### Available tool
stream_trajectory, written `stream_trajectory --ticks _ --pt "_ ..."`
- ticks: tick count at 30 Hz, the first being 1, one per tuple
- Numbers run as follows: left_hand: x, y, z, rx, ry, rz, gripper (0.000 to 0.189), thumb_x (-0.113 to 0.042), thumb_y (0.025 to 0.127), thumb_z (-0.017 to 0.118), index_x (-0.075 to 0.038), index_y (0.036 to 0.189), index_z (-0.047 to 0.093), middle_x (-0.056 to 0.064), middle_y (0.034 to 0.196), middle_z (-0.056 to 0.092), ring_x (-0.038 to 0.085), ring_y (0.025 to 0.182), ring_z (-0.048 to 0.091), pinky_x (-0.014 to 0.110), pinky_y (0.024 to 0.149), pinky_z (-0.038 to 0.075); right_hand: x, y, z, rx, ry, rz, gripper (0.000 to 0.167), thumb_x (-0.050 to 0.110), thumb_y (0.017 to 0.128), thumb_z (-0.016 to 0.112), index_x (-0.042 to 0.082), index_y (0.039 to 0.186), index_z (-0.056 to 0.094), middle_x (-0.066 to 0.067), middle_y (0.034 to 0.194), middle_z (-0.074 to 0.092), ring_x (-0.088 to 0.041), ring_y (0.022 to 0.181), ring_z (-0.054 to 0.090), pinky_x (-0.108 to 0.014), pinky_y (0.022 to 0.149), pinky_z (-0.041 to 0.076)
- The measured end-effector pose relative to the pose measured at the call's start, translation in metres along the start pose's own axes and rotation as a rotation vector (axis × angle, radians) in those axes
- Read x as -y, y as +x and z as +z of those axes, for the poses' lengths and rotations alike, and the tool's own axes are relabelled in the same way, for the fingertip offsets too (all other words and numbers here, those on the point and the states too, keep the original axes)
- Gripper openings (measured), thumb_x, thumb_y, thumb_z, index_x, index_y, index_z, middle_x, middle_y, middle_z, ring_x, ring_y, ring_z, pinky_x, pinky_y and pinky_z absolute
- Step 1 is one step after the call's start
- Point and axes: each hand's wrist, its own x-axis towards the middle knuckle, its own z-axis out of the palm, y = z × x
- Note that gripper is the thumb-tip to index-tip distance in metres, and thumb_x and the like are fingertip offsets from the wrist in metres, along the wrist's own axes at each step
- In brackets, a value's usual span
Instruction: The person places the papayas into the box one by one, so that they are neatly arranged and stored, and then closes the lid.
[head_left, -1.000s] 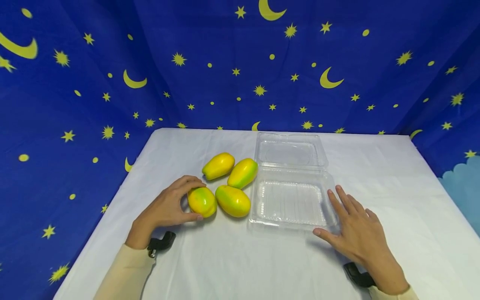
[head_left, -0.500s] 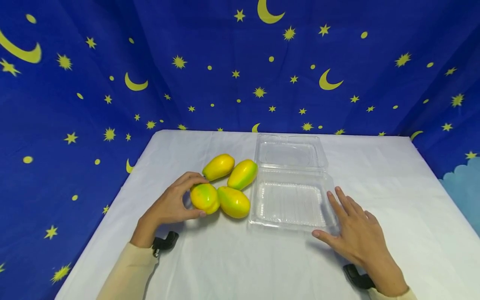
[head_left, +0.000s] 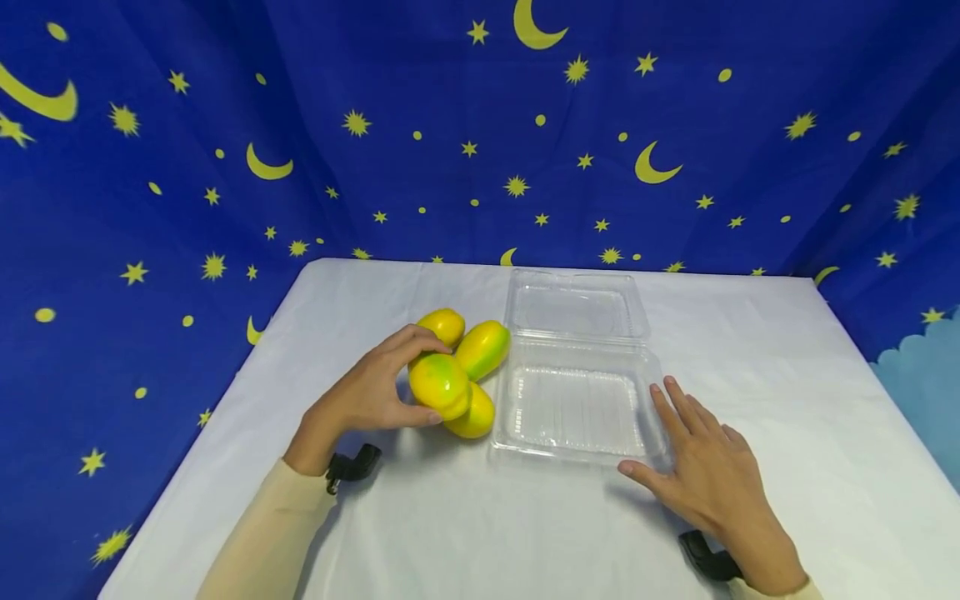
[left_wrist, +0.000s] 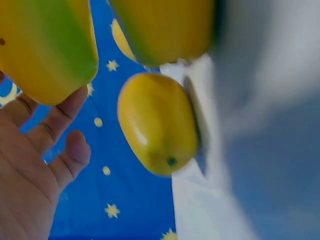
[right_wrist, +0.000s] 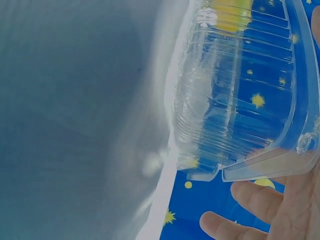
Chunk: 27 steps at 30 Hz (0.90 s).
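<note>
My left hand (head_left: 371, 392) grips a yellow-green oval fruit (head_left: 438, 385), shaped like a mango or small papaya, between thumb and fingers. The held fruit (left_wrist: 50, 45) hangs above the table, at the upper left of the left wrist view. It partly hides a similar fruit (head_left: 474, 412) lying behind it. Two more such fruits, a yellow one (head_left: 444, 325) and a greener one (head_left: 483, 348), lie farther back. Right of them stands a clear plastic clamshell box (head_left: 577, 454), lid laid back. My right hand (head_left: 712, 475) has spread fingers at the box's right rim; contact is hard to tell.
The box's lid (head_left: 577, 275) lies flat toward the table's back edge. A white cloth covers the table (head_left: 480, 533). Behind it and at the sides hangs a blue curtain (head_left: 420, 83) with yellow moons and stars.
My left hand has lifted the held fruit and carried it rightward, so it now overlaps the neighbouring fruit. My right hand stays almost in place beside the box.
</note>
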Motion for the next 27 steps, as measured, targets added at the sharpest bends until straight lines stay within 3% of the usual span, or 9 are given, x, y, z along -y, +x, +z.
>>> stream_trajectory --ticks 4,9,20,27 --pt "-0.011 0.017 0.003 -0.006 -0.018 0.035 0.07 -0.048 0.069 0.087 -0.033 0.13 0.055 -0.008 0.141 0.048 0.015 0.132 0.046 0.051 0.107 0.045 -0.001 0.0 0.0 -0.021 0.009 -0.001 0.112 0.083 0.079 0.055 0.011 0.159 0.026 -0.013 0.166 0.027 -0.042 0.14 0.041 -0.069 0.094 0.042" --pt "-0.021 0.032 0.015 -0.015 -0.026 0.072 0.069 -0.049 0.07 0.085 -0.029 0.129 0.055 -0.007 0.132 0.05 0.014 0.122 0.048 0.045 0.101 0.048 0.0 0.0 0.0 -0.008 0.02 0.008 0.112 0.085 0.08 0.052 0.013 0.16 0.023 -0.011 0.167 0.024 -0.041 0.142 0.038 -0.071 0.097 0.04" --pt "-0.046 0.053 0.04 0.007 -0.01 0.071 0.07 -0.054 0.069 0.083 -0.031 0.129 0.055 -0.012 0.131 0.051 0.01 0.114 0.051 0.037 0.092 0.05 -0.001 0.002 -0.001 0.009 0.022 0.022 0.113 0.085 0.08 0.051 0.011 0.16 0.022 -0.012 0.167 0.024 -0.043 0.142 0.038 -0.072 0.098 0.039" --pt "-0.073 0.063 0.064 0.063 0.083 0.112 0.073 -0.065 0.07 0.077 -0.033 0.131 0.053 -0.011 0.126 0.053 0.01 0.11 0.052 0.037 0.094 0.045 0.001 0.001 -0.001 0.045 0.014 0.042 0.115 0.087 0.079 0.049 0.011 0.161 0.02 -0.013 0.167 0.021 -0.045 0.142 0.037 -0.074 0.099 0.038"
